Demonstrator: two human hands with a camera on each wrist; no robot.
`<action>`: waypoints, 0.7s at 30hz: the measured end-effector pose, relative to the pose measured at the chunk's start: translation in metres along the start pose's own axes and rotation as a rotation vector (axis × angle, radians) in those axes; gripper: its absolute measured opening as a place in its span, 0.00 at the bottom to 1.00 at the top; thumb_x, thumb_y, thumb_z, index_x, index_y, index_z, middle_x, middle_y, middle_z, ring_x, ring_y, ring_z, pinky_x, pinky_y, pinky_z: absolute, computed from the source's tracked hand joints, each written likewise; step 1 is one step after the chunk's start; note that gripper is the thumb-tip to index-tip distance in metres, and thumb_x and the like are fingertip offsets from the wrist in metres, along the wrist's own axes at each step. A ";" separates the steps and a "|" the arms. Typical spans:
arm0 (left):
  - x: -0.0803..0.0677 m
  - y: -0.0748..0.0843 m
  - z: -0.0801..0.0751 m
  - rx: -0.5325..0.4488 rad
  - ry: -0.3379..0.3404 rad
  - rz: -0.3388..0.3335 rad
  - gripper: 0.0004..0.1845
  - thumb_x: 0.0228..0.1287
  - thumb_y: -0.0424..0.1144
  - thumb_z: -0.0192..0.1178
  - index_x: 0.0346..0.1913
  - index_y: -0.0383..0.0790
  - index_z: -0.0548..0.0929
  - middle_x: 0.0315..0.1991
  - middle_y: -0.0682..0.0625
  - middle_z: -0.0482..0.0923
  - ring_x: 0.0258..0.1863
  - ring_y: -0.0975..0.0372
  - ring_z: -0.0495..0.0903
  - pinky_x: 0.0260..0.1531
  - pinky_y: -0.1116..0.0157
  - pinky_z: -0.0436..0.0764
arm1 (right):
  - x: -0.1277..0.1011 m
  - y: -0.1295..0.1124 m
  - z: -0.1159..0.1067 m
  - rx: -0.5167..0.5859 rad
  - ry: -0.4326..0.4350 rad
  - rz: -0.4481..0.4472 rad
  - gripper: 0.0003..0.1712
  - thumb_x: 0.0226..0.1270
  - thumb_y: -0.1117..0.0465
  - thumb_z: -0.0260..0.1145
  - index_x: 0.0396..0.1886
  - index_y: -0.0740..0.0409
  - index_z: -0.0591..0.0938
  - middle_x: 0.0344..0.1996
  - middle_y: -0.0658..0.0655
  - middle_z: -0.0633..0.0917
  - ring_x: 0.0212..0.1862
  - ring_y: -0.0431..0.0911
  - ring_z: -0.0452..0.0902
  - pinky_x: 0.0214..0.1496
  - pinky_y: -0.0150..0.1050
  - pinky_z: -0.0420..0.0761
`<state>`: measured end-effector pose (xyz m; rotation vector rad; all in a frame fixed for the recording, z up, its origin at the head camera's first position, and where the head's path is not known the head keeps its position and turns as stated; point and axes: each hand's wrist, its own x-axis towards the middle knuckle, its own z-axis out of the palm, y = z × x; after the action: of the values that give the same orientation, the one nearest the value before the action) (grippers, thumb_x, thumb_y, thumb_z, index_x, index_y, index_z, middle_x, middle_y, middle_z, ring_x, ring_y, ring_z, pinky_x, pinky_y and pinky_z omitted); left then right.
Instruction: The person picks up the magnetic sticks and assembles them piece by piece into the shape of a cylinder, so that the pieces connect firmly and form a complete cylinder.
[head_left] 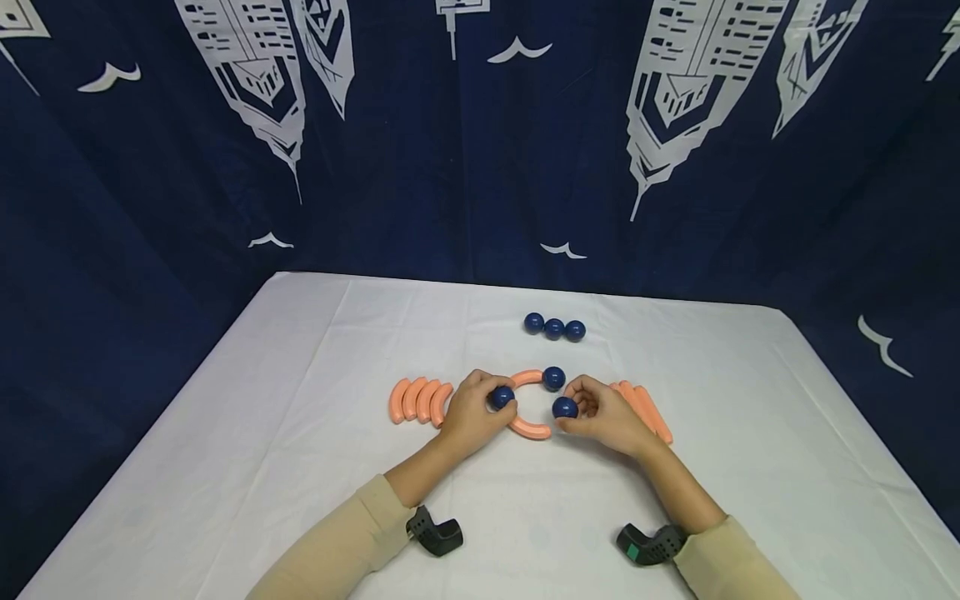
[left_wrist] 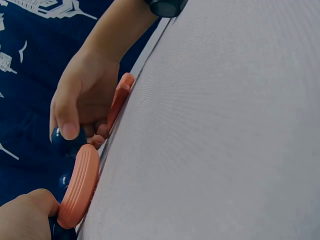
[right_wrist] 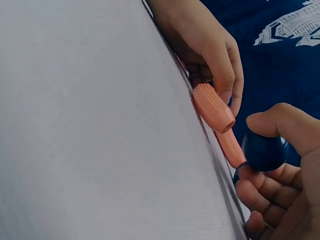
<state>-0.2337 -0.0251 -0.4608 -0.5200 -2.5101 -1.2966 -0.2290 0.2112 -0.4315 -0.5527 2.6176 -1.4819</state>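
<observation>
My left hand [head_left: 472,410] pinches a glossy dark blue ball [head_left: 501,398] between thumb and fingers. Two curved orange pieces extend rightward from around that ball: a far one [head_left: 527,377] with another blue ball [head_left: 553,379] at its right end, and a near one [head_left: 531,429] whose right end is bare. In my right hand [head_left: 609,419], thumb and fingertips grip a separate blue ball [head_left: 565,407], close to that bare end. The right wrist view shows this ball [right_wrist: 264,151] between thumb and fingers; a grooved curved piece [left_wrist: 80,187] fills the foreground of the left wrist view.
Several curved orange pieces [head_left: 420,400] lie side by side left of my left hand. Straight orange sticks [head_left: 651,412] lie partly behind my right hand. Three blue balls [head_left: 554,329] sit in a row farther back on the white-covered table [head_left: 337,333]. A navy patterned curtain [head_left: 465,167] hangs behind.
</observation>
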 end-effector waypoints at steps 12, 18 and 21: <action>0.001 0.001 0.000 0.020 -0.002 0.008 0.14 0.55 0.39 0.65 0.45 0.43 0.86 0.38 0.50 0.76 0.39 0.59 0.77 0.44 0.61 0.77 | -0.001 0.009 0.004 -0.047 -0.086 -0.079 0.19 0.50 0.62 0.77 0.40 0.59 0.79 0.30 0.51 0.77 0.35 0.45 0.71 0.36 0.33 0.71; 0.000 0.002 0.000 0.034 -0.032 -0.005 0.13 0.57 0.40 0.64 0.46 0.43 0.86 0.38 0.49 0.75 0.35 0.59 0.76 0.41 0.61 0.77 | -0.004 0.009 0.005 -0.046 -0.091 -0.095 0.18 0.51 0.62 0.77 0.39 0.59 0.78 0.31 0.50 0.77 0.35 0.45 0.71 0.38 0.34 0.71; 0.000 0.001 0.001 0.030 -0.021 -0.012 0.13 0.57 0.40 0.65 0.46 0.43 0.86 0.39 0.49 0.75 0.37 0.59 0.77 0.43 0.60 0.77 | -0.004 0.010 0.005 -0.033 -0.091 -0.092 0.19 0.50 0.62 0.78 0.40 0.59 0.79 0.31 0.51 0.77 0.36 0.47 0.71 0.38 0.35 0.72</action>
<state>-0.2332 -0.0239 -0.4601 -0.5151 -2.5496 -1.2622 -0.2268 0.2131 -0.4434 -0.7352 2.5832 -1.4051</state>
